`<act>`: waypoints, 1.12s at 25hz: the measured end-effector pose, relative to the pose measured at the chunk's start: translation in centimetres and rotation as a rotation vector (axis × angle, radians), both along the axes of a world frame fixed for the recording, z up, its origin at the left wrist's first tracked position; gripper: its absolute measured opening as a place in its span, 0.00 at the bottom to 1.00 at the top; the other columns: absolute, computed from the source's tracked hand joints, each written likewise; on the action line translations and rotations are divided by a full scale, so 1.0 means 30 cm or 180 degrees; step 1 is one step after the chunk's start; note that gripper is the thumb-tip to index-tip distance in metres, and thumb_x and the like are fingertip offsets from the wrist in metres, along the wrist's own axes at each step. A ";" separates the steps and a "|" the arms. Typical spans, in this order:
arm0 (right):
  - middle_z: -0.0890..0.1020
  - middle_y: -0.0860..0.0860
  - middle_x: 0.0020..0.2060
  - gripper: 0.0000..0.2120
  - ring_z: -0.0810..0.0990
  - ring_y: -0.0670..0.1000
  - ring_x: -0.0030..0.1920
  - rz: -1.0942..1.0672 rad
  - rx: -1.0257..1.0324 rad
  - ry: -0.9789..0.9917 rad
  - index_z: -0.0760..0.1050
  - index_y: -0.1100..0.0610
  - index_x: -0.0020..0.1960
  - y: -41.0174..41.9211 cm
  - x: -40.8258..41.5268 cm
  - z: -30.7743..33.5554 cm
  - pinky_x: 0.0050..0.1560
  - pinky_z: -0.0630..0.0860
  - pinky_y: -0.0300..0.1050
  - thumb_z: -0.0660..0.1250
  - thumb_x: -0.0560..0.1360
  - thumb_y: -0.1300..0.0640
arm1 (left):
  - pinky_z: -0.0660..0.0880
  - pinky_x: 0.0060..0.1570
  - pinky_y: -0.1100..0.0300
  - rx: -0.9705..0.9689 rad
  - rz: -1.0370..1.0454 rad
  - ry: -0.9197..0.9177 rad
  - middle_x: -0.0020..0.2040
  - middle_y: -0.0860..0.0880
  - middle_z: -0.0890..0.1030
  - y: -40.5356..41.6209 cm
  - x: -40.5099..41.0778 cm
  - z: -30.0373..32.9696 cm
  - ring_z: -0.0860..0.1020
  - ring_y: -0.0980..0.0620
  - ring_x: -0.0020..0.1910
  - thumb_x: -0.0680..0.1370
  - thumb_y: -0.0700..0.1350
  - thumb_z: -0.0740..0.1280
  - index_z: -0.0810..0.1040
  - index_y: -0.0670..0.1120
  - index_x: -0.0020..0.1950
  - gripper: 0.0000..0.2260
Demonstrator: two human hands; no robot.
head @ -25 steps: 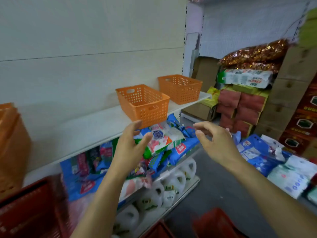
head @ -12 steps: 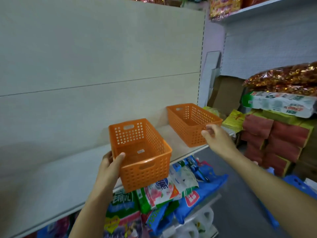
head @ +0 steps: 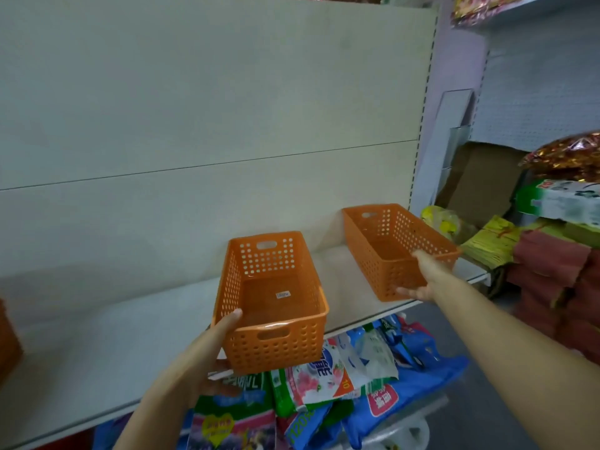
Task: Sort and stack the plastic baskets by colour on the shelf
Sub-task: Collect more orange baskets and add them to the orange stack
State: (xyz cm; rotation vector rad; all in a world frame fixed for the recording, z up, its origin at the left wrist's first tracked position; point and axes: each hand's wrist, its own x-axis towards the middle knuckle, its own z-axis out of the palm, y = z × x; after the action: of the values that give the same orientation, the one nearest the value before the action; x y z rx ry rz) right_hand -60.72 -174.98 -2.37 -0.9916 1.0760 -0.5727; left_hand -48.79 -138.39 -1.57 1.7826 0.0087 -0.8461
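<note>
two orange baskets on the white shelf (head: 81, 362), each taken by one hand, neither yet nested in the other. the left hand (head: 207, 355) has its grip grasping the near left corner of the nearer orange basket (head: 276, 306): the thumb lies over the rim into the inside, the other fingers wrap beneath the base at the shelf's front edge; this basket overhangs that edge slightly, its handle slot facing the viewer and a small white label on its floor. the right hand (head: 425, 274) has its grip grasping the near end wall of the farther orange basket (head: 396, 248), thumb at the rim, fingers curled under the lower corner; this basket stands beyond and to the right of the left grip, at the shelf's right end, apart from the first. whether either basket is lifted clear of the shelf cannot be told. at the far left of the view, well away from both grips, the edge of a further orange object (head: 8, 345) shows, cropped too much to identify. packaged goods (head: 328, 375) fill the tier below the grips. judged progress: both baskets share one colour and are in hand, so the sorting of this pair appears settled; stacking one inside the other remains to be done, and no other colour is visible on the shelf.
</note>
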 end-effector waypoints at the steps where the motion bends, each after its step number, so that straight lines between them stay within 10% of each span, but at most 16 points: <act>1: 0.73 0.60 0.58 0.17 0.77 0.64 0.54 0.0057 0.0018 -0.0062 0.65 0.56 0.63 0.014 -0.004 0.012 0.19 0.78 0.55 0.65 0.77 0.54 | 0.80 0.42 0.43 0.0089 -0.0009 0.0031 0.65 0.40 0.75 0.006 -0.025 0.007 0.79 0.36 0.54 0.70 0.67 0.64 0.66 0.49 0.69 0.34; 13: 0.78 0.60 0.47 0.15 0.80 0.59 0.40 0.0238 -0.0135 -0.0821 0.68 0.61 0.63 0.346 -0.225 -0.039 0.23 0.81 0.47 0.57 0.77 0.68 | 0.79 0.50 0.43 -0.2363 0.1668 0.0078 0.56 0.45 0.78 -0.040 -0.327 -0.157 0.77 0.40 0.55 0.73 0.48 0.69 0.73 0.51 0.62 0.18; 17: 0.80 0.61 0.45 0.04 0.82 0.58 0.37 0.0466 -0.0261 -0.0894 0.70 0.62 0.51 0.460 -0.317 -0.023 0.25 0.81 0.46 0.58 0.77 0.66 | 0.79 0.47 0.45 -0.2698 0.1898 -0.0073 0.58 0.43 0.78 0.049 -0.431 -0.180 0.76 0.39 0.57 0.74 0.45 0.68 0.74 0.50 0.57 0.12; 28: 0.79 0.63 0.50 0.12 0.82 0.58 0.39 0.1049 -0.0257 -0.1425 0.69 0.63 0.59 0.880 -0.263 0.087 0.26 0.80 0.45 0.61 0.76 0.64 | 0.77 0.52 0.44 -0.2827 0.2290 -0.0882 0.59 0.43 0.79 0.529 -0.571 0.053 0.79 0.42 0.55 0.69 0.50 0.69 0.73 0.51 0.58 0.18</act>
State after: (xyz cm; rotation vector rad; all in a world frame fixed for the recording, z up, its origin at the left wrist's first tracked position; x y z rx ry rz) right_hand -68.62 -148.58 0.24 -1.0231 0.4838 -0.5355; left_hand -65.91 -122.50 0.03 0.9147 0.0763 -0.0280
